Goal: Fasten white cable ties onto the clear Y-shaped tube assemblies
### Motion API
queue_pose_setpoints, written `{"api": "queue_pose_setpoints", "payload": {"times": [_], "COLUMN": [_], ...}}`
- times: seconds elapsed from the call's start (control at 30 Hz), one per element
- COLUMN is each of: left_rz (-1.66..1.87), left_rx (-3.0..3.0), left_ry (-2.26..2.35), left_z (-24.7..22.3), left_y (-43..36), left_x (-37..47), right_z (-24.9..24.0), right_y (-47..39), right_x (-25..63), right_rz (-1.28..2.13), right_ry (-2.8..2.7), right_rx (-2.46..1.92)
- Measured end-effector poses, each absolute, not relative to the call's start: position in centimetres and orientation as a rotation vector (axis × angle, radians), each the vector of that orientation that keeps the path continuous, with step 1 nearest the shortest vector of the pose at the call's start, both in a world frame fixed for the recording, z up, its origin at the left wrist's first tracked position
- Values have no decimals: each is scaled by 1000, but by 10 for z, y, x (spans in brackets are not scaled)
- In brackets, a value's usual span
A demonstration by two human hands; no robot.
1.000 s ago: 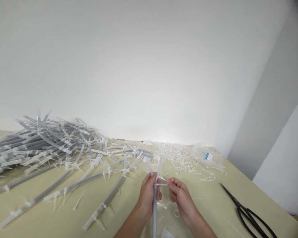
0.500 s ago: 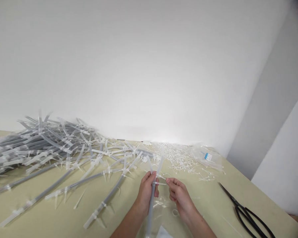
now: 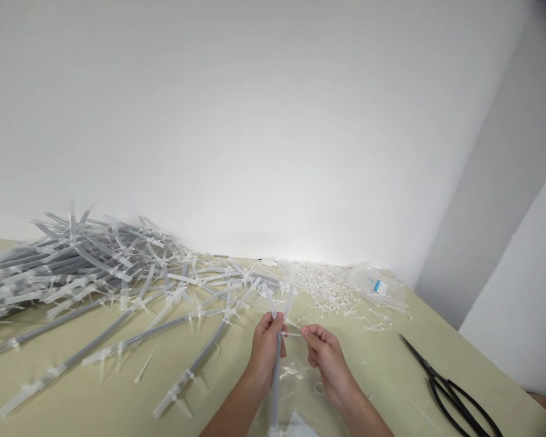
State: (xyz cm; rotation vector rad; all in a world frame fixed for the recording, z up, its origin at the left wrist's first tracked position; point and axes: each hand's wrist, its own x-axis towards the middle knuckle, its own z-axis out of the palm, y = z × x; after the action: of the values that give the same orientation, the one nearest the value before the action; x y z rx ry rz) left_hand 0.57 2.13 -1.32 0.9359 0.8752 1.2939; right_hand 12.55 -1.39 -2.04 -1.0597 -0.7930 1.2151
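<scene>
My left hand [image 3: 267, 346] is closed around a grey tube [image 3: 276, 388] near its forked upper end, where two pale short tubes spread apart in a V. White cable ties circle the tube at the fork and stick out to the right. My right hand [image 3: 323, 352] pinches the tail of a white cable tie [image 3: 293, 334] between thumb and forefinger, just right of the tube. The tube hangs down toward the bottom edge of the view. Which of the two tie tails is pinched is hard to make out.
A large heap of grey tubes [image 3: 73, 261] lies at the left, with several single tube pieces in front. Loose white cable ties [image 3: 330, 291] and a clear plastic bag [image 3: 394, 294] lie at the back. Black scissors [image 3: 450, 388] rest at the right on the green table [image 3: 491, 370].
Both hands and the tube have shifted slightly left. My right hand still pinches the tie.
</scene>
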Motion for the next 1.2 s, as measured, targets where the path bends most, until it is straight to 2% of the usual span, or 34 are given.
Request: {"api": "queue_pose_setpoints", "payload": {"times": [0.77, 1.0, 1.2], "left_rz": [1243, 1180, 1151], "left_rx": [699, 530, 472], "left_ry": [712, 550, 411], "left_z": [1, 1, 2], "left_y": [14, 26, 28], "left_x": [1, -12, -20], "right_z": [-19, -17, 9], "right_y": [-13, -17, -29], "right_x": [131, 134, 145], "right_rz": [1191, 1081, 797], "right_ry": [-701, -682, -745], "right_rx": [-1043, -1058, -1058]}}
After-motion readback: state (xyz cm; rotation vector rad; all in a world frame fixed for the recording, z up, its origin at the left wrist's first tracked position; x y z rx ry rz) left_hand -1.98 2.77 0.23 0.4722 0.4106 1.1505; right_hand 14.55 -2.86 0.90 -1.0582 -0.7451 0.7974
